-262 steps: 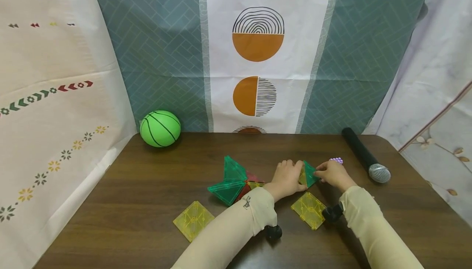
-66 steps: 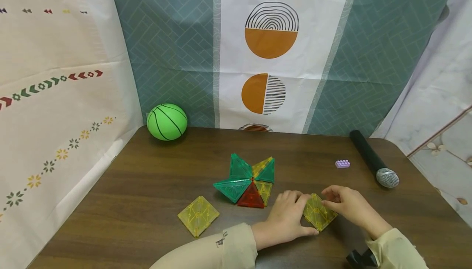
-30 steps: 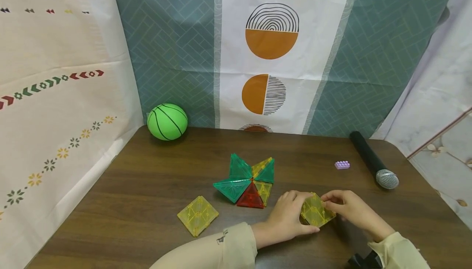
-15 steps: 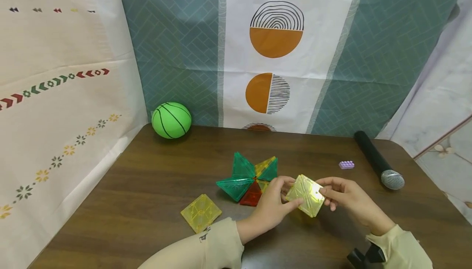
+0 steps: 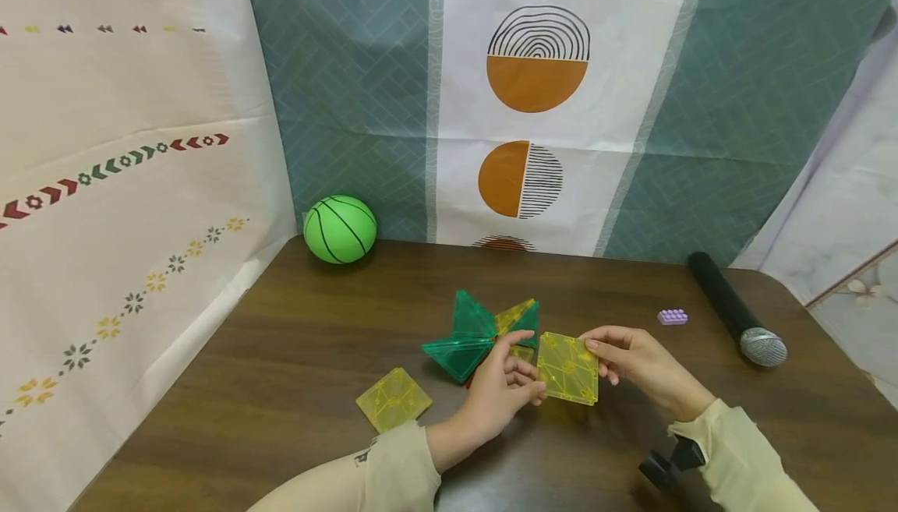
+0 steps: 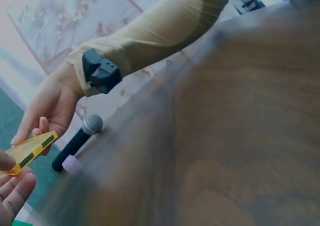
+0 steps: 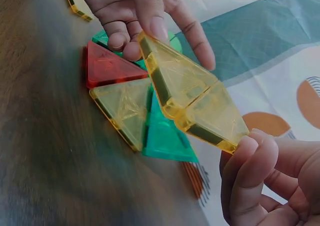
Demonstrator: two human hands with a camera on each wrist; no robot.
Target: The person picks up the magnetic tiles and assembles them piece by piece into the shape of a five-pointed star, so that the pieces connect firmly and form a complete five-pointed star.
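A square of yellow magnetic tiles (image 5: 567,370) is held up off the table, tilted, between both hands. In the right wrist view this square shows as joined triangular pieces (image 7: 185,84). My right hand (image 5: 641,364) pinches its right corner between thumb and fingers. At the opposite side, my left hand (image 5: 491,395) holds its edge with the thumb, index finger stretched out. Just behind the left hand lies a fan of green, red and yellow triangular magnetic tiles (image 5: 459,356), partly hidden by that hand. Another yellow magnetic tile square (image 5: 394,400) lies to the left, near the left sleeve.
A green ball (image 5: 340,229) sits at the table's back left corner. Toward the right lie a small purple toy brick (image 5: 672,317) and a black microphone (image 5: 733,305). Patterned cloths hang behind and beside the brown table (image 5: 281,387).
The triangular tiles at the right have joined the fan. Both hands have lifted the yellow square off the table, moved it left toward the fan and turned it.
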